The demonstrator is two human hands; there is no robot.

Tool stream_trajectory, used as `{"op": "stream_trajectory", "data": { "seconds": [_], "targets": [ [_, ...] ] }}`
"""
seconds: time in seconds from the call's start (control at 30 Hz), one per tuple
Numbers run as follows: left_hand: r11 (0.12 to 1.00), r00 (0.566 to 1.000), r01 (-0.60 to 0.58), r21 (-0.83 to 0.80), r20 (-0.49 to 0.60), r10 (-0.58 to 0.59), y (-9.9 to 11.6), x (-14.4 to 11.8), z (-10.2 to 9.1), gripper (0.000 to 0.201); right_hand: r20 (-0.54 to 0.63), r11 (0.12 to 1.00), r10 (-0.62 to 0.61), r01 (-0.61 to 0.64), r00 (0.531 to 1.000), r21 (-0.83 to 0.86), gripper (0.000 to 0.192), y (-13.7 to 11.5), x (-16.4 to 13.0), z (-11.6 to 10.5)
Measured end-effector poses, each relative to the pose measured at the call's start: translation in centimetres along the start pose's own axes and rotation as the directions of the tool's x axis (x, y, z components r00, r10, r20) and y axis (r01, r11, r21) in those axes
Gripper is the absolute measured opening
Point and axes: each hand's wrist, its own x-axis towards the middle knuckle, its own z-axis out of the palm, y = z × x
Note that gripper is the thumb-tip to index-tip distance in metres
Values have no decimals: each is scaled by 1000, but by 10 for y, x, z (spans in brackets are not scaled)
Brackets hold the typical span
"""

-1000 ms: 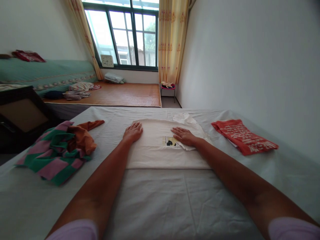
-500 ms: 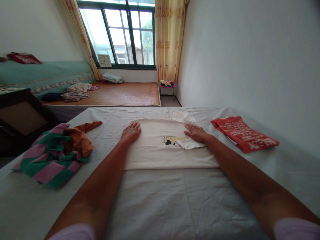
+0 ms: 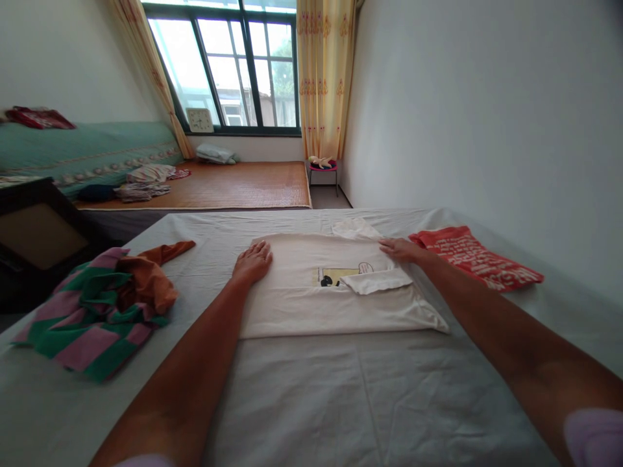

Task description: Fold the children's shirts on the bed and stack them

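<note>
At centre frame, our left hand (image 3: 253,261) lies flat, fingers spread, on the white T-shirt (image 3: 311,305) (half folded on the bed sheet (image 3: 311,402)); our right hand (image 3: 402,249) presses open-palmed on its right edge.

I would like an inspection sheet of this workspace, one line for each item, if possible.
Surface: bed with a pale, creased sheet.
Job's things: white T-shirt lying flat, a sleeve folded over its printed picture.
Clutter: striped garment and orange garment in a heap at left; red shirt, folded, at right.
Hands: left hand flat on the T-shirt; right hand flat at its right edge.
Cables: nothing seen.
Surroundings: window, curtain, small stool.
</note>
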Motion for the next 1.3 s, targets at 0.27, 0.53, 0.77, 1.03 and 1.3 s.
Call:
{"op": "stream_trajectory", "data": {
  "seconds": [0.27, 0.53, 0.77, 1.03, 1.3],
  "targets": [
    [1000, 1000, 11, -26, -18, -11, 0, -1, 1, 56, -116, 983, 184, -184, 976, 6, 46, -7, 53, -4],
    [998, 998, 29, -57, -56, -32, -1, 2, 1, 52, -91, 972, 220, -211, 971, 98, 50, -8, 84, -2],
    [997, 997, 30, -71, -74, -35, 0, 2, 3, 50, -134, 956, 260, -236, 956, 173, 46, -12, 86, 8],
    [979, 977, 186, -89, -87, -193, -21, 30, -4, 53, -113, 928, 321, -288, 940, 238, 37, -27, 99, 1],
    [994, 995, 90, -69, -37, -93, -21, 59, -21, 54, -44, 847, 305, -249, 951, 469, 22, -47, 93, -1]
  ]
}}
